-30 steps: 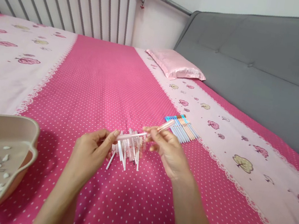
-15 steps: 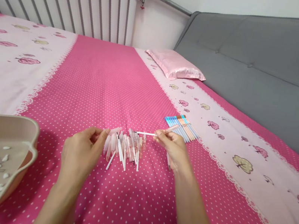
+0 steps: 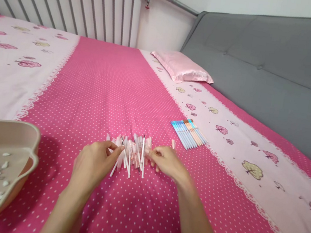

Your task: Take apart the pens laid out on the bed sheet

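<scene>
Between my hands lies a loose pile of pen parts: pink and clear barrels (image 3: 137, 153) and thin white refills (image 3: 143, 150), some dark-tipped. My left hand (image 3: 96, 162) is at the pile's left side, thumb and fingers drawn together. Whatever is between those fingertips is hidden. At the right end my right hand (image 3: 167, 161) has its fingers curled and pinched by the pink pieces; I cannot make out what it grips. Behind the right hand, the end of a pinkish pen piece (image 3: 173, 143) shows. Farther right, several blue and peach pens (image 3: 188, 133) lie side by side in a row.
A beige basin (image 3: 32, 140) at the left holds white tubes, small white pieces and grey bits. Pink dotted bedding (image 3: 105, 77) covers the bed. A pink pillow (image 3: 182, 67) lies against the grey headboard (image 3: 269, 71). A white radiator (image 3: 82, 2) lines the wall.
My right hand has moved left and down to the pile; the white refill it held now lies on the pile. My left hand has shifted right.
</scene>
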`<state>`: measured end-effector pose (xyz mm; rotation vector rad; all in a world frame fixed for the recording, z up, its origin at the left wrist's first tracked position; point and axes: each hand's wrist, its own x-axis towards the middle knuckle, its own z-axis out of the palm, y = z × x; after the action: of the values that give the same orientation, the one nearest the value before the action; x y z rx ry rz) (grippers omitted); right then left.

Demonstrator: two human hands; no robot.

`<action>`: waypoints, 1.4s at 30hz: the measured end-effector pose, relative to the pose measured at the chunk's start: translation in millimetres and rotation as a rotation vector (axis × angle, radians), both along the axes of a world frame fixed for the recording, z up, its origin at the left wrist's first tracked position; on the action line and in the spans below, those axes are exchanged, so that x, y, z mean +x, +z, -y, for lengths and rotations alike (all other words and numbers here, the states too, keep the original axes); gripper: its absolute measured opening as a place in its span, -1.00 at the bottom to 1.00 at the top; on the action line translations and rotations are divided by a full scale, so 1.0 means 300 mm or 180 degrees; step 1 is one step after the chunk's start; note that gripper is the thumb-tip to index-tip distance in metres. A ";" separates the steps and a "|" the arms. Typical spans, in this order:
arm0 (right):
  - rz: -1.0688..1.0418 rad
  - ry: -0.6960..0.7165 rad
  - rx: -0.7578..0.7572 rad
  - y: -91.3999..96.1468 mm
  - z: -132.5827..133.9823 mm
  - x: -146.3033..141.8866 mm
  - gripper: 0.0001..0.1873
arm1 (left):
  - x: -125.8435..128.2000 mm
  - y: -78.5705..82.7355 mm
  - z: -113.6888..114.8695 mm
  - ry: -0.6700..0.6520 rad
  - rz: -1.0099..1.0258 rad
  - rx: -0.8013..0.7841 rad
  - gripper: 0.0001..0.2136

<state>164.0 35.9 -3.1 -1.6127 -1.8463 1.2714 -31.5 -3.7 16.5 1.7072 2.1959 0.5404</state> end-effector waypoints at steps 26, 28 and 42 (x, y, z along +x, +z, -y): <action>-0.2703 -0.0971 -0.0352 0.053 -0.007 0.006 -0.71 | 0.089 -0.005 0.015 -0.0734 0.1208 0.0514 -0.61; -0.3052 -0.0980 -0.0470 0.057 0.009 -0.036 -0.72 | 0.103 -0.016 0.014 -0.0824 0.1218 0.0647 -0.66; -0.3110 -0.1414 -0.0416 0.048 0.019 -0.075 -0.72 | 0.101 -0.008 0.023 -0.0624 0.1556 0.0802 -0.79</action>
<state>141.5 30.3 11.3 -1.0326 -0.7786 1.5662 -1.1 -10.8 14.2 1.6602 1.6541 1.0862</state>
